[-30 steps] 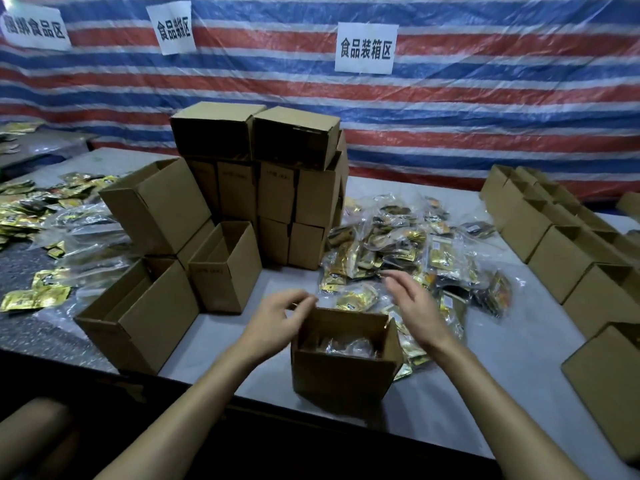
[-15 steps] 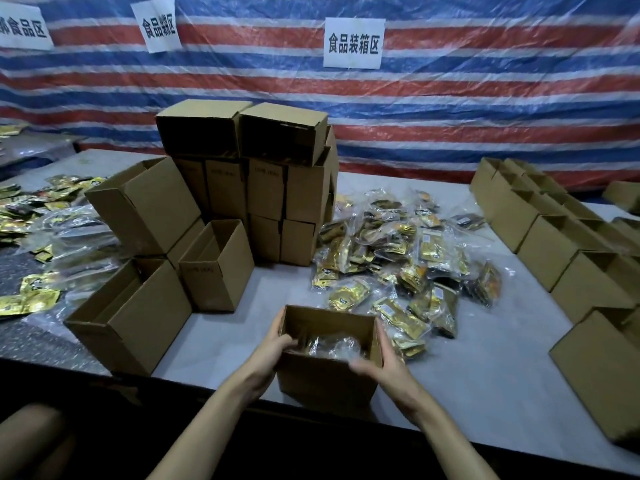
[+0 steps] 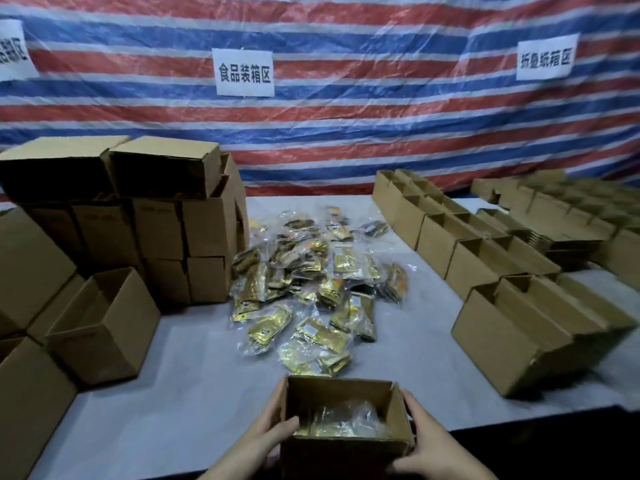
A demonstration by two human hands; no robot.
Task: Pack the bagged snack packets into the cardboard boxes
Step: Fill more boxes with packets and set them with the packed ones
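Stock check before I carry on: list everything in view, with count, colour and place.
open box: one, brown, near table edge
bagged packets: several, gold, inside it
packet pile: many, gold and clear, mid-table
stacked boxes: many, brown, left
box rows: many, brown, right
table: one, pale grey, underneath
tarp: one, red-white-blue striped, behind
signs: three, white, on tarp
left hand: one, gripping box's left wall
right hand: one, gripping its right wall

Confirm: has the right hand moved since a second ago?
Yes. The right hand was over the packet pile beyond the open box; it has come back toward the person and now grips the box's right wall.
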